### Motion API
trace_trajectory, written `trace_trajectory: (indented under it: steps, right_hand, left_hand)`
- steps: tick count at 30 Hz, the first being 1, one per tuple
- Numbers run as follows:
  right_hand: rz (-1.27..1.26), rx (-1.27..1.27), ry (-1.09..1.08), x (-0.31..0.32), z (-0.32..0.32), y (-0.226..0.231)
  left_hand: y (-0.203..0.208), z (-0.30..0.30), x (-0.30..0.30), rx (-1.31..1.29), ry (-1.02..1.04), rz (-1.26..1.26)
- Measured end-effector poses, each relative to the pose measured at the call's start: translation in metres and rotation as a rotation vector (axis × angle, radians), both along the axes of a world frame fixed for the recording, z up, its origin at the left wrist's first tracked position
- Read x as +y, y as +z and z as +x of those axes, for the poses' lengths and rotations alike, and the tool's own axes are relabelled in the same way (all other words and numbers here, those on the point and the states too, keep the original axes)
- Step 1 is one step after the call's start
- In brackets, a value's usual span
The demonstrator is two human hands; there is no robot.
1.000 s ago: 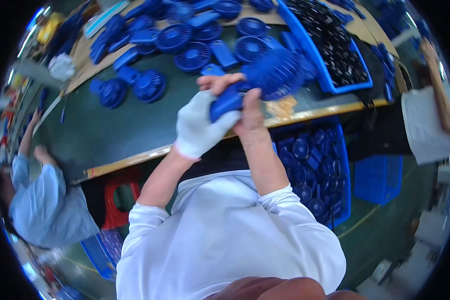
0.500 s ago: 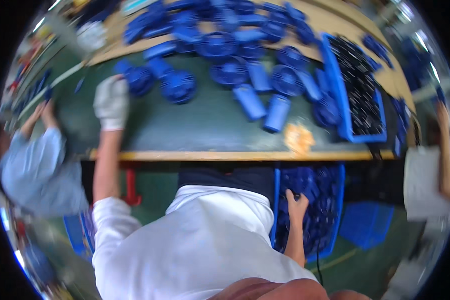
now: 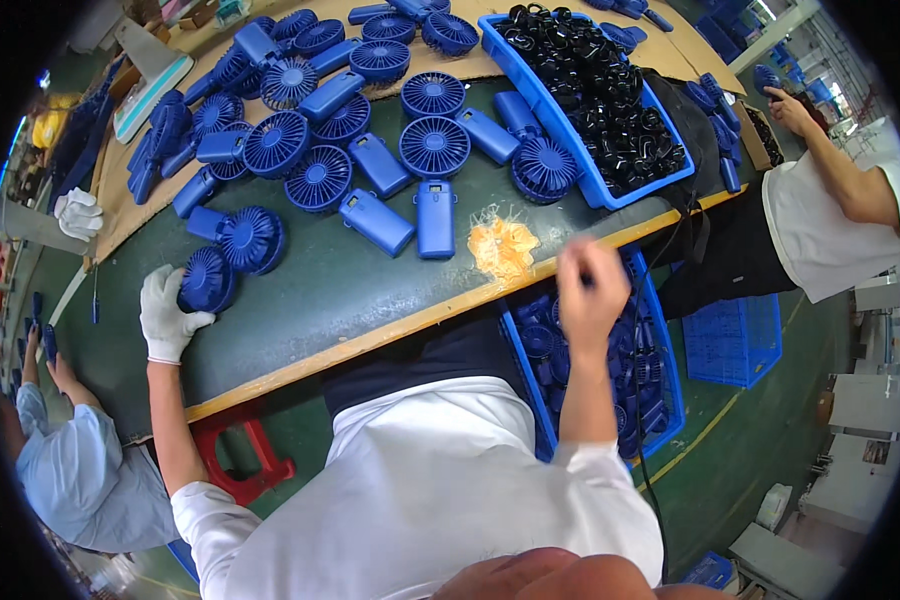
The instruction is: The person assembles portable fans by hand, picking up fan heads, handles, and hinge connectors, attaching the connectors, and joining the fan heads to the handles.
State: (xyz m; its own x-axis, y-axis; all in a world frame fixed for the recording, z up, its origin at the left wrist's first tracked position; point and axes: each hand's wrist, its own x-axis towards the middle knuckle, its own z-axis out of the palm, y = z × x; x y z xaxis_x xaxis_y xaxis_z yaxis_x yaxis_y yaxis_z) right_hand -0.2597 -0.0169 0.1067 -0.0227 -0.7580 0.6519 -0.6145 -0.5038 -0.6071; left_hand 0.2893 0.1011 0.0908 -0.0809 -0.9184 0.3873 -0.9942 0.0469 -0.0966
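My left hand (image 3: 170, 312), in a white glove, has its thumb and fingers around the round head of a blue handheld fan (image 3: 208, 280) on the green tabletop. Touching that one is another blue fan (image 3: 253, 240), lying with its handle pointing left. My bare right hand (image 3: 592, 290) is raised above the table's front edge, its fingers curled and blurred; what they hold, if anything, cannot be made out. Beneath it, a blue crate (image 3: 670, 385) full of blue fans stands below the table edge. An orange-yellow worn patch (image 3: 503, 248) marks the tabletop nearby.
Many blue fans (image 3: 433, 145) lie across the table and on cardboard at the back. A blue tray (image 3: 595, 190) holds black looped parts (image 3: 610, 110). A red stool (image 3: 255, 460) is under the table. Co-workers sit left (image 3: 80, 470) and right (image 3: 850, 190).
My right hand has come up out of the crate to above the table edge. My left hand now grips a fan head. The view has turned, tilting the table.
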Motion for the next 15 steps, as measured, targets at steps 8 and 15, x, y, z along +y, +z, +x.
trace_trajectory:
  steps: [8, 15]
  right_hand:
    - [0.002, 0.849, 0.003, -0.216, -0.004, 0.054]
    - [0.150, 1.107, 0.080, -0.256, -0.005, 0.032]
  left_hand:
    - [0.052, -0.050, 0.023, 0.219, 0.167, 0.318]
    - [0.034, -0.075, 0.041, 0.199, 0.414, 0.045]
